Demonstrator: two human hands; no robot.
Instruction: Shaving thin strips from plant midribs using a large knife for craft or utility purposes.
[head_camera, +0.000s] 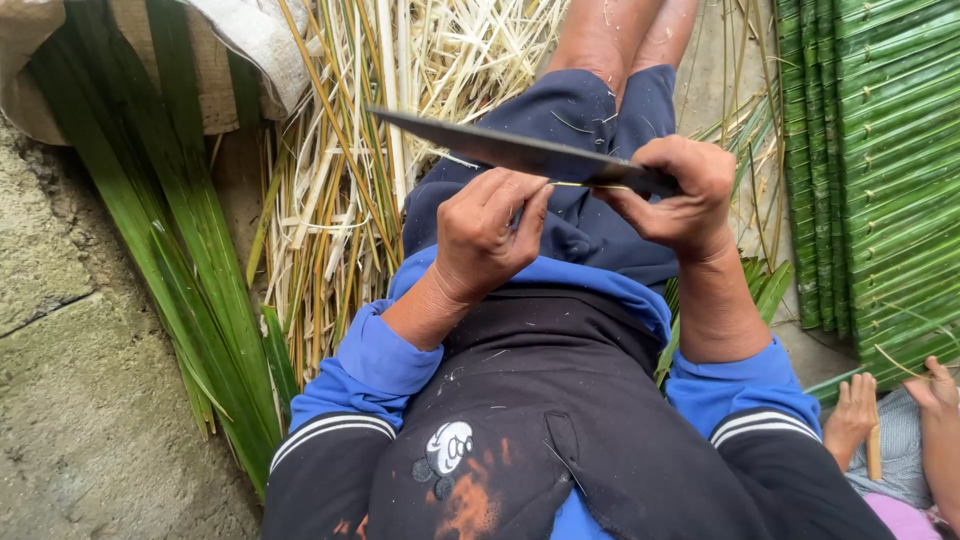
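My right hand (672, 190) grips the dark handle of a long knife (500, 150), whose blade points up and to the left over my lap. My left hand (487, 228) is closed just below the blade, its fingertips pinching a thin pale strip (575, 184) that runs along the blade's edge toward my right hand. Both hands hover over my dark blue shorts (560, 130), with my knees further up.
Long green palm leaves (190, 260) lie on the left over a concrete floor (70, 400). Pale split stalks and shavings (340, 170) pile up ahead. A stack of woven green leaf panels (880, 160) fills the right. Another person's hands (900, 410) show at the bottom right.
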